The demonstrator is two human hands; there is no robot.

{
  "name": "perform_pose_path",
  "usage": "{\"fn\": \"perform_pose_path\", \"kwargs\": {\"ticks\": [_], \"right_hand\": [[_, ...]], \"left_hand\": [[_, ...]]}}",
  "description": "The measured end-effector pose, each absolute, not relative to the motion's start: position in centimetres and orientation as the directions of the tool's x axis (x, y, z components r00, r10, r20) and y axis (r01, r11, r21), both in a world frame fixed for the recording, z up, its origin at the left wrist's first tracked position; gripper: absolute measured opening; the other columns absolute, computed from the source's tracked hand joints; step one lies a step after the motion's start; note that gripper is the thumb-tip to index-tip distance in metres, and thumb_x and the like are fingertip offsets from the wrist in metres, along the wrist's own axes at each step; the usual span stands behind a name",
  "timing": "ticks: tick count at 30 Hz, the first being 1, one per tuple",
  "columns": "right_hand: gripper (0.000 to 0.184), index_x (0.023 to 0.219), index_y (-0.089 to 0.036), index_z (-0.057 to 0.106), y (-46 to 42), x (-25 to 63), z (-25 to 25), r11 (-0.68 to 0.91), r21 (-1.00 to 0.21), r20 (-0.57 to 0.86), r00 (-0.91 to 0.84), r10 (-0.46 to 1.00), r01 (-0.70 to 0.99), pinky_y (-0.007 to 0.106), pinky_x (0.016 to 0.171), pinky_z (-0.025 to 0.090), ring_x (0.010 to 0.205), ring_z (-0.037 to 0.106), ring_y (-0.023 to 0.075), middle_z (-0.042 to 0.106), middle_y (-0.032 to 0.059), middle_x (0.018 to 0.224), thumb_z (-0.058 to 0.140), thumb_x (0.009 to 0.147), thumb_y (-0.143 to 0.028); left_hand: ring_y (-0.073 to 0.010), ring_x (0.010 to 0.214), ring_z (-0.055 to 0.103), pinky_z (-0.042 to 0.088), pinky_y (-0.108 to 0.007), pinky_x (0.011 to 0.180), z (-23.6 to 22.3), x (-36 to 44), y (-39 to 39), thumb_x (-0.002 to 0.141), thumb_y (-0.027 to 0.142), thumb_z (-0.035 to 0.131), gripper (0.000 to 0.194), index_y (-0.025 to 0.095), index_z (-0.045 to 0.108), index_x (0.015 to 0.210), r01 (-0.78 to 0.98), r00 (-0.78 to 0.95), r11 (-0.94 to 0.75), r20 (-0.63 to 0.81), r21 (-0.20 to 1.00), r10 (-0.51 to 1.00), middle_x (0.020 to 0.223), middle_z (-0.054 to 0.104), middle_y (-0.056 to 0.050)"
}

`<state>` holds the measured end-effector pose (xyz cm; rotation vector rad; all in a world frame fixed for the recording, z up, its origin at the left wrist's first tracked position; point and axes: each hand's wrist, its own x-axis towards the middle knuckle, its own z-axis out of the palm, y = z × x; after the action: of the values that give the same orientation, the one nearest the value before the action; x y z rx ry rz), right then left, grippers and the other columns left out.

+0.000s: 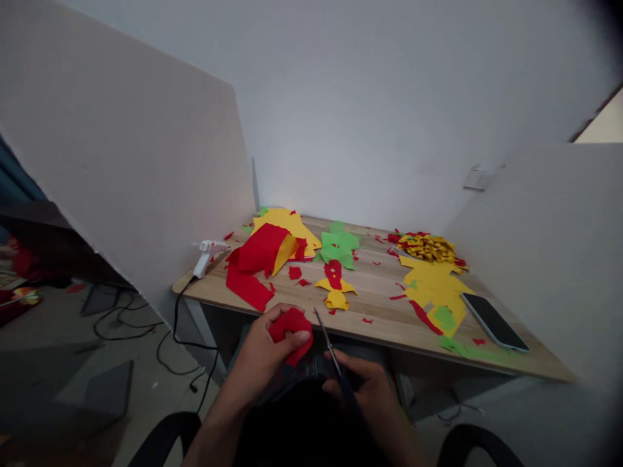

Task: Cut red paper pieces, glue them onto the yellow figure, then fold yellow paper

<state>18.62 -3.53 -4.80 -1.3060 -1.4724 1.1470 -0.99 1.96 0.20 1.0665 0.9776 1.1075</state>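
A rounded piece of red paper or felt (292, 324) is pinched in my left hand (265, 350), with the thumb lying across its front. My right hand (367, 383) grips a pair of scissors (332, 350), whose blades look closed and point up toward the table edge. The scissor tips are apart from the red piece, a little to its right. Both hands are over my lap, in front of the table. The scissor handles are dark and partly hidden by my fingers.
Red, yellow and green sheets and scraps lie across the wooden table (374, 282). A white glue gun (205, 255) stands at the left edge, its black cord hanging down. A phone (494, 321) and a pile of yellow pieces (426, 248) are at the right. Partitions flank the table.
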Motion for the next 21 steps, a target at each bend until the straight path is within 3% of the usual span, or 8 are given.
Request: {"fn": "perform_pose_path", "kwargs": {"ticks": [6,10,15,21], "right_hand": [[0.046,0.118,-0.020,0.059,-3.9,18.9,-4.5,0.050,-0.984,0.029,-0.121,0.992,0.174,0.031,0.072,0.049,0.077,0.058,0.0180,0.063,0.0036,0.090,0.068,0.080,-0.045],[0.048,0.117,-0.021,0.053,-3.8,18.4,-4.9,0.081,-0.986,0.063,-0.131,0.989,0.144,0.029,0.069,0.046,0.076,0.056,0.0164,0.059,0.0042,0.095,0.064,0.083,-0.052],[0.045,0.115,-0.020,0.053,-3.5,17.5,-5.6,0.061,-0.988,0.047,-0.100,0.994,0.145,0.030,0.074,0.047,0.080,0.060,0.0179,0.061,0.0025,0.090,0.066,0.081,-0.048],[0.049,0.126,-0.023,0.048,-4.3,16.8,-6.8,0.108,-0.976,0.083,-0.134,0.987,0.190,0.032,0.084,0.048,0.097,0.060,0.0208,0.063,0.0050,0.107,0.065,0.083,-0.041]], "left_hand": [[-0.0153,0.076,0.068,0.053,-0.023,0.070,-0.6,-0.8,2.2,0.058,0.031,0.091,0.053,0.012,0.069,0.103,-0.258,0.122,0.153,-0.124,0.954,0.985,0.090,0.075,-0.006],[-0.0182,0.079,0.071,0.056,-0.024,0.070,-1.3,0.1,2.4,0.065,0.031,0.087,0.056,0.010,0.066,0.113,-0.427,0.100,0.221,-0.198,0.877,0.975,0.093,0.076,-0.009],[-0.0114,0.062,0.069,0.053,-0.017,0.054,-0.8,2.1,1.7,0.085,0.013,0.069,0.029,0.011,0.063,0.113,-0.619,0.002,0.220,-0.278,0.754,0.960,0.085,0.076,-0.008],[-0.0121,0.071,0.074,0.060,-0.019,0.064,0.5,4.0,0.5,0.091,0.006,0.059,0.020,0.015,0.062,0.109,-0.763,-0.143,0.109,-0.330,0.637,0.933,0.089,0.077,-0.007]]}}
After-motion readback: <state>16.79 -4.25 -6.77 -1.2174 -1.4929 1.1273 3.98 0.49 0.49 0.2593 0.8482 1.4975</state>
